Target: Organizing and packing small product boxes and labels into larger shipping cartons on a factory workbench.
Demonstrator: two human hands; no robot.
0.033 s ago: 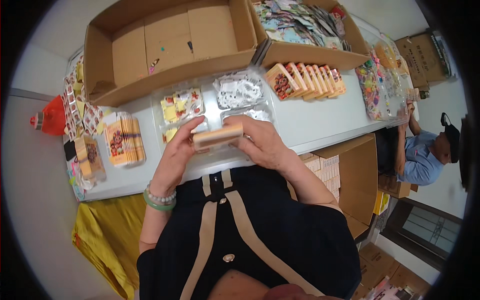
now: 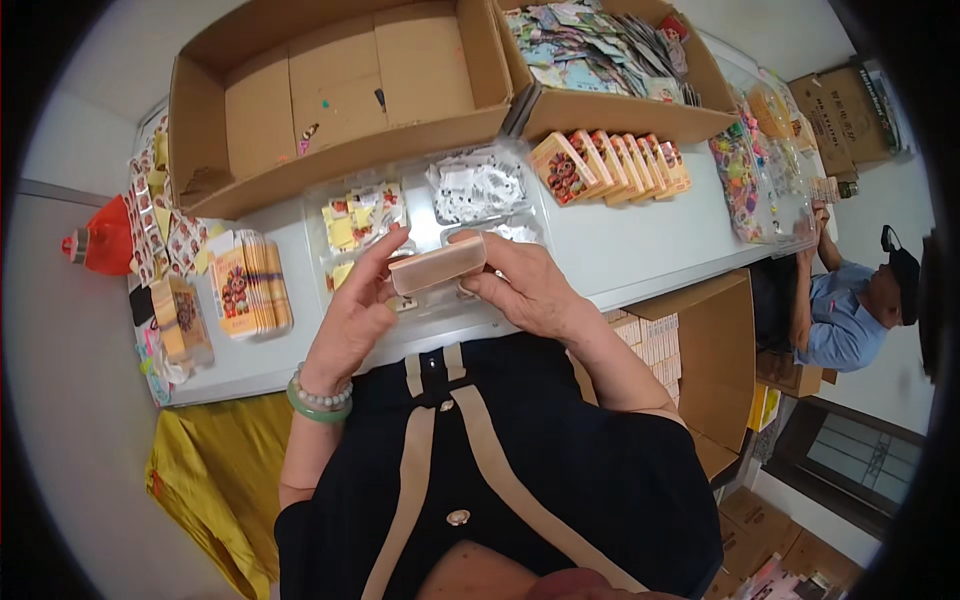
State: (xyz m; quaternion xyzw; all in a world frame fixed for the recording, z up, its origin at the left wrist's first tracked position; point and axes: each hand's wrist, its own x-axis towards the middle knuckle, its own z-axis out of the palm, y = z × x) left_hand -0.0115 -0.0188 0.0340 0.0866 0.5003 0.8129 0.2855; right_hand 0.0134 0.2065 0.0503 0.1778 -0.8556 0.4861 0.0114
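Observation:
A small pale orange box (image 2: 437,268) is tilted in front of me, its open-looking end facing me. My right hand (image 2: 527,288) grips its right end between thumb and fingers. At its left end is my left hand (image 2: 350,322), index finger raised and thumb apart; whether a fingertip touches the box I cannot tell. Beneath the hands lies a clear compartment tray (image 2: 316,240), partly hidden by them. It holds yellow-and-red printed pieces (image 2: 362,212) and small white packets with black marks (image 2: 480,185).
A large brown carton (image 2: 340,165) stands behind the tray, beside another full of colourful packets (image 2: 600,50). Filled boxes (image 2: 610,165) lean in a row at right; flat box sleeves (image 2: 250,285) stand at left. A co-worker (image 2: 845,310) sits far right near a clear bin (image 2: 775,180).
The box has tilted, so its open-looking end now shows toward me. My left thumb has moved down from the box's left end, while my right hand keeps its grip.

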